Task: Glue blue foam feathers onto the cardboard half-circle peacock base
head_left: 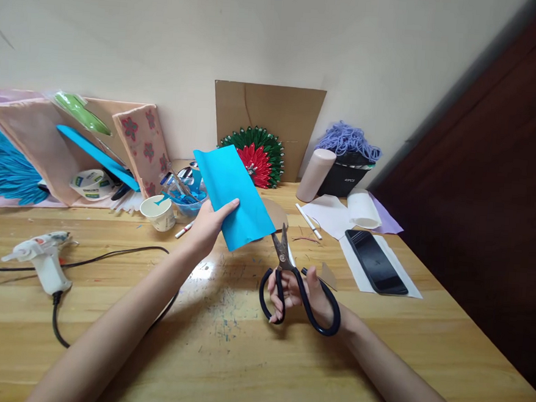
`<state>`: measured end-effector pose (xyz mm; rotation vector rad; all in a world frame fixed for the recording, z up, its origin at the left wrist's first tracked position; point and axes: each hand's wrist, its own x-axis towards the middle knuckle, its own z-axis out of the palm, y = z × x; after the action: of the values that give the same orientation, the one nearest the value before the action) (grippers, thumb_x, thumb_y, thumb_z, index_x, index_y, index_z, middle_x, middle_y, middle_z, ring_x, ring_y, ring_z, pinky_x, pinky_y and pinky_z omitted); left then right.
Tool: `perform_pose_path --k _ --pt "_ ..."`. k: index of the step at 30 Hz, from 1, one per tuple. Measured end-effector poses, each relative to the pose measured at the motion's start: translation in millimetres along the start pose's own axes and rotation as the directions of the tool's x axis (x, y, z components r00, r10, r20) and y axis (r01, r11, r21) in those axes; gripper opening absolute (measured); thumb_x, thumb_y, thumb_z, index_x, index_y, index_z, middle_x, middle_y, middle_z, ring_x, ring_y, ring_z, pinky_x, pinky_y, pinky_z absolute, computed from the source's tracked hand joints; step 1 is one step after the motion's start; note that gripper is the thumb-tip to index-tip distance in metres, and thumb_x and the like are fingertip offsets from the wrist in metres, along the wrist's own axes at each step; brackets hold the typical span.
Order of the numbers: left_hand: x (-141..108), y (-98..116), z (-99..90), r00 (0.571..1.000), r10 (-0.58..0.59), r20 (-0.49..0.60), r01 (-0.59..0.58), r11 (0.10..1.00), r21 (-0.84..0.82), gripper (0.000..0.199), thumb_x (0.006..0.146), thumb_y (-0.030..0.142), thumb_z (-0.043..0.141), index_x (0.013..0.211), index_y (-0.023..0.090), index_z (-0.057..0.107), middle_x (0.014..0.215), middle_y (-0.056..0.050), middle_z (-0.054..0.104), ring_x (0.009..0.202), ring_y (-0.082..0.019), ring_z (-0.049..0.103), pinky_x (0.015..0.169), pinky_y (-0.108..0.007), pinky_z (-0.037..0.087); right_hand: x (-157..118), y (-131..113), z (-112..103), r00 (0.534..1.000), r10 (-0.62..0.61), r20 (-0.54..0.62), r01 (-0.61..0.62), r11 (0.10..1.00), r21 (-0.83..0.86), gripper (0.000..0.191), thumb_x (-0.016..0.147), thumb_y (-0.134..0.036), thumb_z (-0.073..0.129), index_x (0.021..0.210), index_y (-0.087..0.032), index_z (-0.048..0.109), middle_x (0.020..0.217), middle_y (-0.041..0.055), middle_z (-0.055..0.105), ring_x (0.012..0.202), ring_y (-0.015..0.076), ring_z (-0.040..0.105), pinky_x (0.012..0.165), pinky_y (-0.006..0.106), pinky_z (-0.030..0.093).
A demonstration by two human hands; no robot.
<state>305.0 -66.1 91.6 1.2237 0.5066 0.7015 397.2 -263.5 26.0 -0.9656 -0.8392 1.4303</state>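
Gripping black-handled scissors (286, 263) at the loops, the right hand (315, 295) holds the blades (276, 244) slightly parted. Ahead of its fingers (290, 295), a blue paper sheet (246, 193) is just beside the blade tips; the left hand (208, 227) pinches this sheet, thumb (229, 209) uppermost. Beyond those fingers stands a red-and-green rosette (259, 163).

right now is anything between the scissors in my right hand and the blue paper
Nothing visible: the scissors stand open close by the paper at its right corner, contact unclear, and the left hand holds it farther left.
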Motion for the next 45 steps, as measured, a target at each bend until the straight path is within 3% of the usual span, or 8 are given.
perform_pose_path --k 6,32,45 --pt "-0.3 -6.4 1.9 1.0 -0.013 0.026 0.012 0.999 0.032 0.049 0.07 0.032 0.069 0.114 0.013 0.054 0.122 -0.014 0.057 0.11 -0.03 0.055 0.094 -0.043 0.044 2.3 5.0 -2.3 0.999 -0.042 0.022 0.042 0.999 0.017 0.082 0.059 -0.086 0.025 0.087 -0.013 0.051 0.06 0.0005 0.05 0.049 0.0139 0.055 0.052 0.033 0.052" --pt "-1.7 -16.5 3.6 0.998 -0.017 0.053 0.012 0.996 0.084 0.045 0.07 0.034 0.068 0.109 0.015 0.057 0.12 -0.013 0.059 0.108 -0.028 0.056 0.094 -0.042 0.044 1.2 3.5 -0.5 0.998 -0.039 -0.051 0.037 0.999 -0.039 0.076 0.054 -0.088 0.027 0.075 -0.017 0.046 0.053 -0.0037 0.045 0.044 0.0108 0.049 0.045 0.029 0.049" --pt "-3.1 -1.8 4.4 0.998 -0.019 -0.061 0.032 0.974 0.224 0.04 0.066 0.032 0.069 0.102 0.015 0.062 0.113 -0.012 0.063 0.104 -0.03 0.058 0.091 -0.044 0.044 -0.4 14.8 -6.5 0.992 -0.052 -0.115 0.038 0.992 -0.117 0.064 0.061 -0.081 0.04 0.075 -0.018 0.043 0.05 -0.0079 0.04 0.036 0.0059 0.04 0.036 0.02 0.042"
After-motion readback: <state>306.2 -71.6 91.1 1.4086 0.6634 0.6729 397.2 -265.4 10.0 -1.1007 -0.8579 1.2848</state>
